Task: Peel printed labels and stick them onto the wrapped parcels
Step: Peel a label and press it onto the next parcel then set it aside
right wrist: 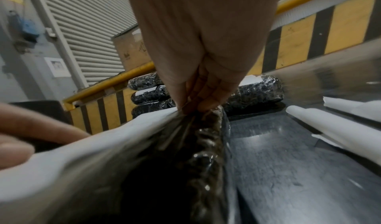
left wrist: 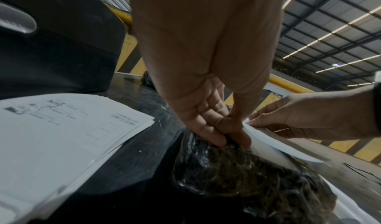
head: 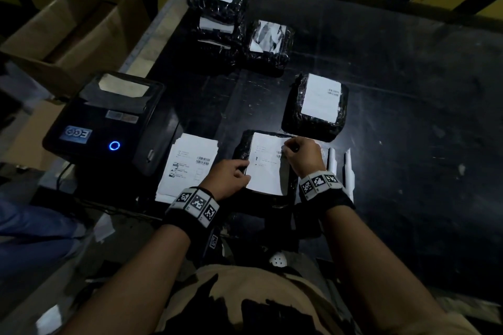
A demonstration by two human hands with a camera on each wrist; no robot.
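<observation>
Head view: black desk [head: 408, 144]; near parcel [head: 242, 145] at the front edge, white label [head: 268, 164] lying on it. Left hand [head: 227, 178] pinches the label's left edge; right hand [head: 302, 153] pinches its far right corner. Label stack [head: 190, 163] just left; printer [head: 106, 122] beyond; labelled parcel [head: 315, 106] behind; three more further back. Left wrist view: left hand [left wrist: 208, 121], thumb and fingers closed on the label [left wrist: 268, 139] edge over the parcel [left wrist: 247, 186]; stack [left wrist: 62, 129] beside. Right wrist view: right hand [right wrist: 204, 95] fingertips gripping label [right wrist: 103, 144] and wrap at the parcel [right wrist: 198, 162] corner; blurred.
</observation>
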